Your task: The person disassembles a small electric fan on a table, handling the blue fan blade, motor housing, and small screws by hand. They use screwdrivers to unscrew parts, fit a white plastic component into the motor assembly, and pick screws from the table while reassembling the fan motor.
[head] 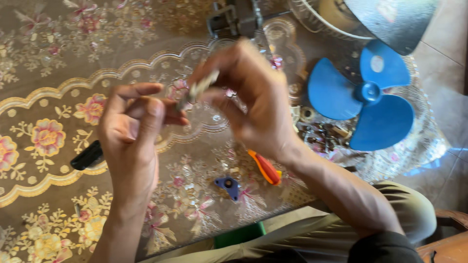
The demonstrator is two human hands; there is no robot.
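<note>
While both hands meet at the frame's centre, the left hand and right hand pinch a small, blurred grey metal part above the floral surface; it looks light, stiff, best held by its ends.

Person: bare forearms, left hand and right hand ungloved; dark rolled sleeve; khaki-olive trousers.

A small, slender metallic part, blurred, is held tilted between both hands, above the floral tablecloth. Its upper end points toward the right hand's fingertips; its lower end meets the left.
</note>
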